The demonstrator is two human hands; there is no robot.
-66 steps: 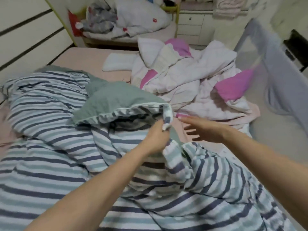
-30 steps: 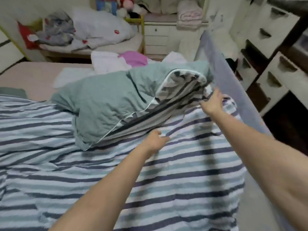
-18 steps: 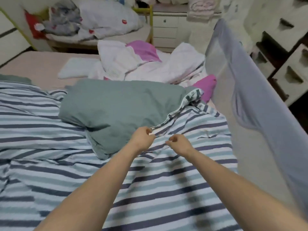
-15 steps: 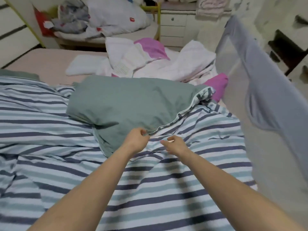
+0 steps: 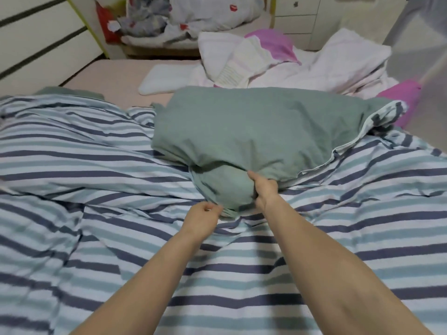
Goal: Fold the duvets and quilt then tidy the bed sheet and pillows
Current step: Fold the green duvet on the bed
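While gripping the striped duvet's (image 5: 121,165) green turned-over corner (image 5: 254,131), right hand (image 5: 264,192) clutching, left hand (image 5: 202,220) pinching: mid-fold; next, needs pulling flat.

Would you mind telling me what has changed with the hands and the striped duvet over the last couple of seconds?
The folded-over green flap of the striped duvet, earlier held up, now lies flat. Both hands have moved left from its striped-edged seam to its near green corner: the right hand grips that corner and the left hand pinches its tip. The pink and white bedding behind stays heaped.
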